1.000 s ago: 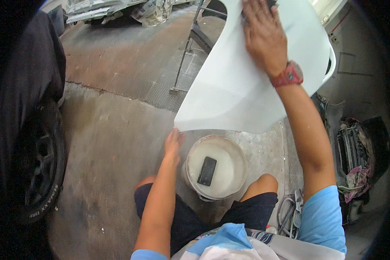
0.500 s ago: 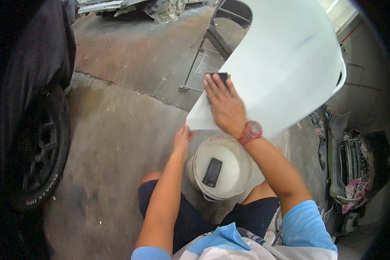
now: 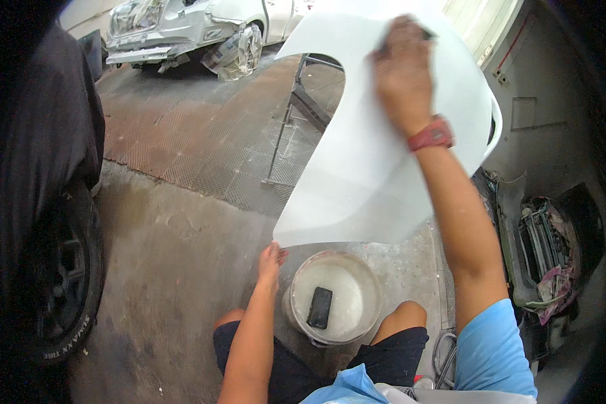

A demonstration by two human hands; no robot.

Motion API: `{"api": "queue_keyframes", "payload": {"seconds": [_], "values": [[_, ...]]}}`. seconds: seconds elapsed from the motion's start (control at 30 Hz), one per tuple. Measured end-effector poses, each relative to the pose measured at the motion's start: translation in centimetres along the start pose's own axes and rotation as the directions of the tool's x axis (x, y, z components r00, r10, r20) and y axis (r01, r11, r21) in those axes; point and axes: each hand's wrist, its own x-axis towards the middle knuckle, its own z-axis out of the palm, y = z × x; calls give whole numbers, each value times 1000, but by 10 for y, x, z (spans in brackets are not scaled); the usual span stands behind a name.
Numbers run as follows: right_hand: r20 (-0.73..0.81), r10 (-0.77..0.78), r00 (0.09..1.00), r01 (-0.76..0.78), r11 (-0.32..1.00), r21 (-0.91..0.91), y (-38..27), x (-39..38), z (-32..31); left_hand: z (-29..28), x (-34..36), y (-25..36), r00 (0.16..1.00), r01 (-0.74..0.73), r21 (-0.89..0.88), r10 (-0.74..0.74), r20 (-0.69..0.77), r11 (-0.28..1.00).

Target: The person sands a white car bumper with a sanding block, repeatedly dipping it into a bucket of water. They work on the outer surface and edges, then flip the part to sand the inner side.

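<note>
A white curved body panel [image 3: 357,168] with a cutout rests on a dark metal stand [image 3: 303,101]. Near the panel's top, my right hand [image 3: 402,74], blurred by motion, presses over a dark pad [image 3: 425,35] against the surface, fingers mostly covering it. At the lower-left corner, my left hand [image 3: 270,261] grips the panel's edge with curled fingers. Beneath that corner, between my knees, stands a pale bucket [image 3: 370,296] with cloudy whitish contents and a black rectangular object [image 3: 319,308] in it.
A damaged silver car [image 3: 161,30] with plastic sheeting stands behind at upper left. A dark-draped vehicle with a black wheel [image 3: 67,276] is close on my left. Removed car parts [image 3: 538,249] lie at right beside a wall [image 3: 528,87]. A grey hose [image 3: 444,357] lies near my right knee.
My right hand swept down toward the lower-left of the panel, then back up to its top with the pad. The view has tilted, showing more of the car behind.
</note>
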Motion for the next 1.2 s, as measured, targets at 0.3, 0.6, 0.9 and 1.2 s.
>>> {"api": "queue_keyframes", "payload": {"seconds": [0.3,0.6,0.9,1.2], "values": [[224,-336,915,258,913,316,-32,-45,25,-7,-8,9,999,-30,35,31,-39,999],[71,-122,990,116,991,72,43,48,-6,1,-3,-1,999,-37,6,37,-27,999],[-77,-408,910,414,873,258,-59,30,24,-1,0,-7,1000,-7,90,6,14,996],[43,-436,899,405,864,301,-54,55,27,-2,-8,-1,999,-45,142,48,-16,989]]}}
